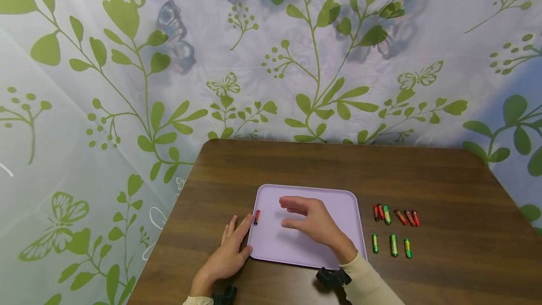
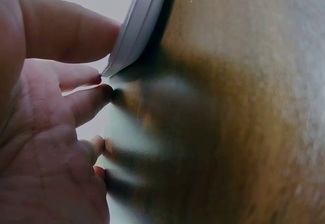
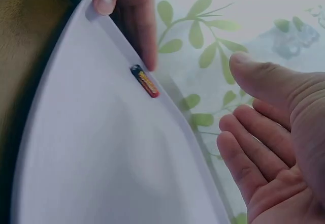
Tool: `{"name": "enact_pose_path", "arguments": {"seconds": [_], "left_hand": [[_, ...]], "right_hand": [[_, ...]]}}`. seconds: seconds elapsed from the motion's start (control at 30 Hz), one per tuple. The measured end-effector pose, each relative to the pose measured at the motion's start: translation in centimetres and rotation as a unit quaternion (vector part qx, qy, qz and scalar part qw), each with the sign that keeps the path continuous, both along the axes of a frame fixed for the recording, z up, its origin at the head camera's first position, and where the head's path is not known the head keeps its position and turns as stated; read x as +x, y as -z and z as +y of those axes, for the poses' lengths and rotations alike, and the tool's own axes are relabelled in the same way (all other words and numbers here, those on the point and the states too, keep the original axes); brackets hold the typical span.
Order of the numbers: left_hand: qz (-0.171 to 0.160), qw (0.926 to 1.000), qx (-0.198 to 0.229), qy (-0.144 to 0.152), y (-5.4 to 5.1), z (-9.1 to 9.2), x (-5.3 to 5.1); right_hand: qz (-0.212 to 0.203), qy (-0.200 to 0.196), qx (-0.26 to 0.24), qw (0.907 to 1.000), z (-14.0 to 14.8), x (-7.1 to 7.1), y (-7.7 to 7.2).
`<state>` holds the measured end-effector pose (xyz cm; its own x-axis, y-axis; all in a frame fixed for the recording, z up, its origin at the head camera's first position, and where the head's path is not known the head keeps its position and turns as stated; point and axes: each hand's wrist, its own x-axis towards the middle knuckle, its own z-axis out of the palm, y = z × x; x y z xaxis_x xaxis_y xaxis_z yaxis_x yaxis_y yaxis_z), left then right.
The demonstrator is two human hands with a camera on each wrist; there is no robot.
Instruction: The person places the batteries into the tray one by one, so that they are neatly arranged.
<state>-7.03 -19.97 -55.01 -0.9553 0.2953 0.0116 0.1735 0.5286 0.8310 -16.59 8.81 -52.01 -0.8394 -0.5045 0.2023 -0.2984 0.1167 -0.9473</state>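
One battery [image 1: 256, 217], red with a black end, lies on the lilac tray [image 1: 310, 260], just inside its left rim. We note its long axis runs nearly parallel to that rim, black end toward the person. It lies left of the right hand [image 1: 315, 220] and just across the rim from the fingertips of the left hand [image 1: 228, 251], which is the nearer. Right hand: raised over the tray, thumb and fingers parted, grasping nothing. Left hand: fingers extended, thumb against the rim near the close corner; the left-wrist view is blurred, so we cannot be sure how firmly it bears there.

Materials: tray smooth and matt, rounded corners, low raised lip; table [image 1: 338, 164] dark, wood-grained. We count nine more cylinders, red-and-black or green-and-yellow, in two rows right of the tray: upper batteries [image 1: 387, 215], lower batteries [image 1: 394, 245].
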Motion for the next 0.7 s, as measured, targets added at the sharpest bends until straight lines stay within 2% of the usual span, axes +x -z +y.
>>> {"name": "enact_pose_path", "arguments": {"seconds": [0.07,0.13,0.27,0.37,0.5,0.63,0.7], "left_hand": [[0.007,0.9999,0.008,0.003,0.5,-0.2,-0.1],[0.009,0.9998,0.015,0.006,0.5,-0.2,0.0],[-0.010,0.9999,0.005,0.001,-1.0,0.1,0.2],[-0.024,0.9996,-0.013,-0.008,-1.6,0.4,0.2],[-0.007,0.9999,0.004,-0.010,-1.0,0.3,0.2],[0.017,0.9996,0.022,-0.007,0.1,0.0,0.3],[0.012,0.9998,0.018,-0.001,-0.1,0.0,0.4]], "right_hand": [[0.001,0.002,0.001,1.0000,0.8,0.2,-0.3],[0.006,0.002,0.007,1.0000,1.7,0.4,-0.6],[0.016,-0.006,0.015,0.9997,3.5,0.9,-1.2],[0.015,-0.017,0.016,0.9996,5.0,1.2,-1.6],[0.015,-0.037,0.014,0.9991,7.0,1.6,-1.7],[0.025,-0.044,0.011,0.9987,9.2,2.0,-2.1],[0.037,-0.039,0.017,0.9984,10.5,2.3,-2.3]]}}
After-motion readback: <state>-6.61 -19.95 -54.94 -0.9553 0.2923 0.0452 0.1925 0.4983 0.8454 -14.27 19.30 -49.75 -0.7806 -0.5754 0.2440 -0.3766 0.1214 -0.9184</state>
